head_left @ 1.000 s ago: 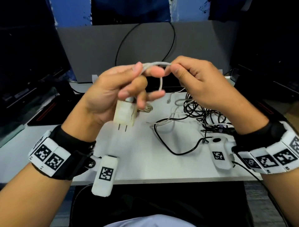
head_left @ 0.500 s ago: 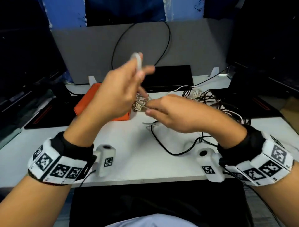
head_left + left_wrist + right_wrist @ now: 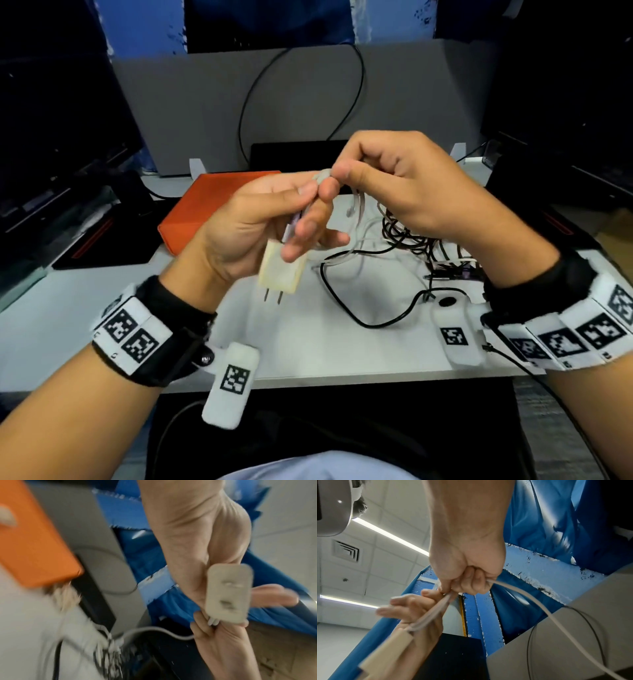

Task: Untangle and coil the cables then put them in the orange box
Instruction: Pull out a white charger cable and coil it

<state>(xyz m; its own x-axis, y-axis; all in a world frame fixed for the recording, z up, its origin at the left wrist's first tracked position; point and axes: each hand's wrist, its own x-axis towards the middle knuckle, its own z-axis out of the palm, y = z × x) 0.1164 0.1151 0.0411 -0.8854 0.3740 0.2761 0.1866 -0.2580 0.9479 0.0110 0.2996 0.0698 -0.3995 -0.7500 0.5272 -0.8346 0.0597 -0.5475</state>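
We are working above the desk (image 3: 102,308), with the orange box (image 3: 212,202) lying beyond and to the left of our fingers and the tangle of black and white cables (image 3: 421,240) waiting under and beyond our right hand (image 3: 404,185). Our left hand (image 3: 260,226) is holding the white charger (image 3: 282,270) with prongs pointing down, thumb and forefinger pinching the folded white cable (image 3: 530,599) while the lower fingers (image 3: 318,236) are spreading loosely. Our right hand is curling closed around the same cable, just beside the left fingertips. The folded strands are running lengthwise from the charger up to that pinch, and the free length is trailing away to the right, so we judge the right hand is the nearer one for laying the next loop.
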